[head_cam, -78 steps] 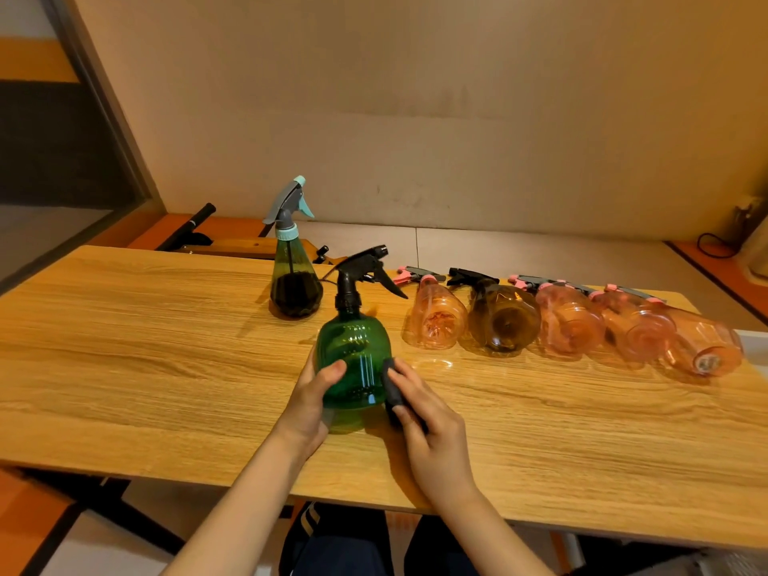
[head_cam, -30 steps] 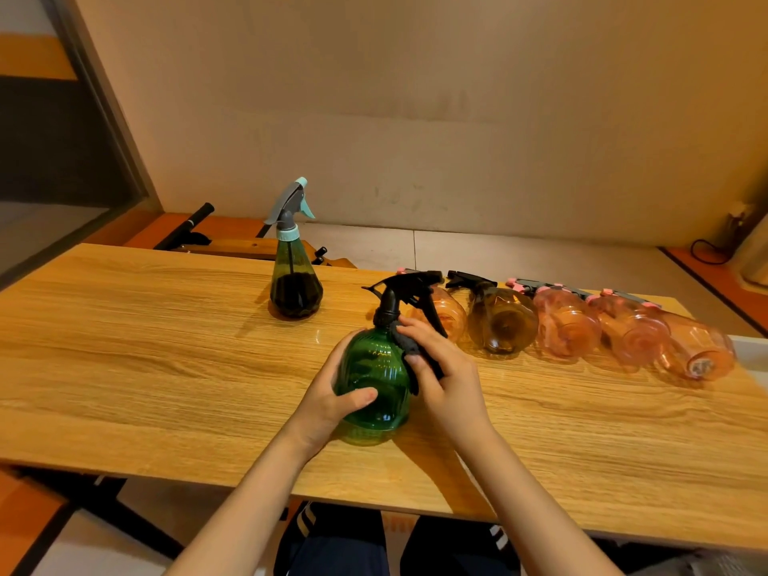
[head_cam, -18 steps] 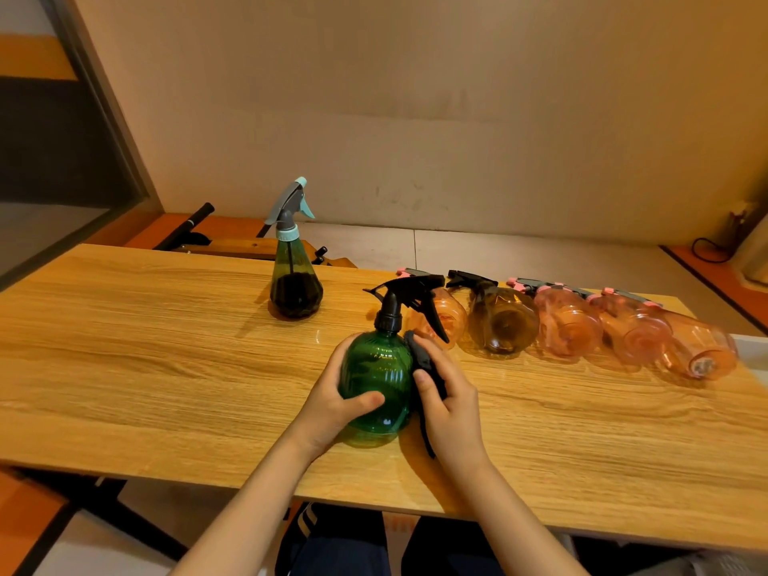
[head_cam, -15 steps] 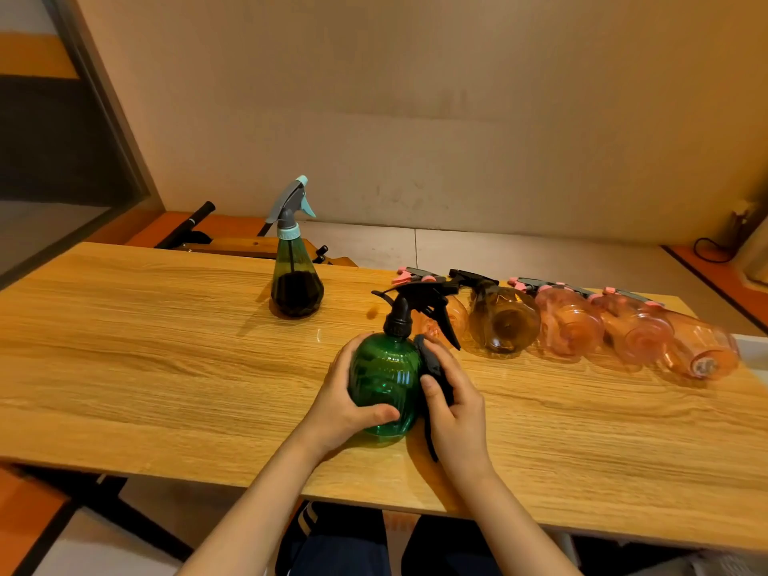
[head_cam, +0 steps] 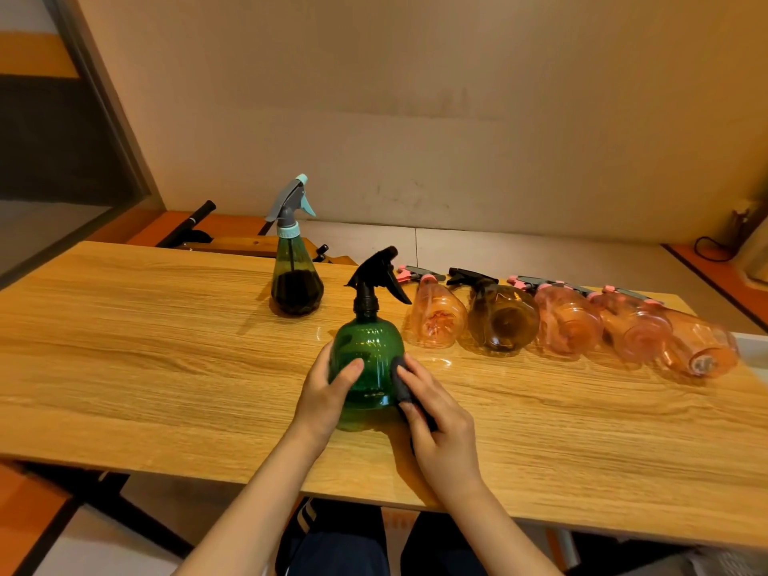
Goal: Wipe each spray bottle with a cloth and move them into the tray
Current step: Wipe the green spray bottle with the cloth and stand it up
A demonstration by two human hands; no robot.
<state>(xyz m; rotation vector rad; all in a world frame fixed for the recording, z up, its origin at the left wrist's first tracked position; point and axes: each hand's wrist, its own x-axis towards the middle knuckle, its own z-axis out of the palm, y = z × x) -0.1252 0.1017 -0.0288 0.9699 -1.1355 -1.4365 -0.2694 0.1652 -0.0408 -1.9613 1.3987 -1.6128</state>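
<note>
A round green spray bottle point(head_cam: 368, 359) with a black trigger head stands upright on the wooden table point(head_cam: 145, 367). My left hand point(head_cam: 328, 392) grips its left side, thumb across the front. My right hand point(head_cam: 440, 426) holds a dark cloth point(head_cam: 401, 380) and presses it against the bottle's right side. A dark green conical bottle point(head_cam: 296, 280) with a teal-and-grey trigger stands behind to the left. Several bottles lie in a row on the right: a pink one point(head_cam: 436, 315), an amber one point(head_cam: 500, 318), and more pink ones point(head_cam: 567, 322). A white edge at far right point(head_cam: 752, 347) may be the tray.
A plain wall runs behind the table. Black rods and wooden parts point(head_cam: 199, 230) lie on the floor past the table's far edge. A cable point(head_cam: 710, 247) lies at the back right. My knees show under the near edge.
The green bottle was tilted to the right and is now upright again, its nozzle pointing right. My right hand with the cloth slid down from the neck to the bottle's lower right side.
</note>
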